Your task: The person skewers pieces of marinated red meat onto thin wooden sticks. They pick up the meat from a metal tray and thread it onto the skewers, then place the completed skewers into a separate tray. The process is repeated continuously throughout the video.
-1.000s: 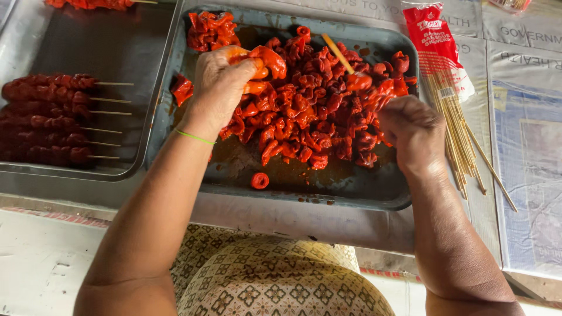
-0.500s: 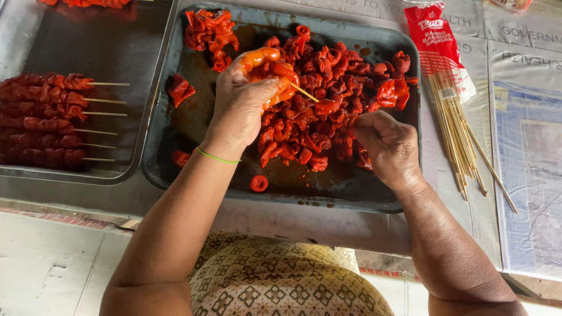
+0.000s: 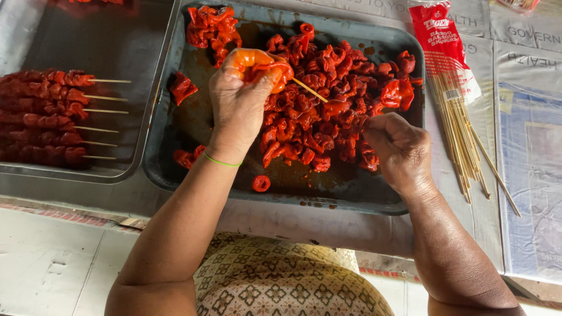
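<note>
Red-topped skewer packet [image 3: 443, 41] right of tray [image 3: 175, 134]

A tray [image 3: 175, 169] sits in the middle of the table, with a heap of meat pieces [image 3: 328, 117] in its centre and right half. A smaller clump of meat [image 3: 211, 26] lies in its far left corner, and single pieces lie along its left and near edges. Left of it, touching, sits a second tray [image 3: 111, 35] with finished skewers [image 3: 52, 117] lying in a row, sticks pointing right. Right of the middle tray lies a bundle of bare sticks [image 3: 459, 134], its far end in a packet [image 3: 442, 41]. The left hand [image 3: 243, 99] is above the middle tray's left half, holding a skewer [image 3: 310, 90] that points right. The right hand [image 3: 398, 149] rests on the heap's near right edge.
</note>
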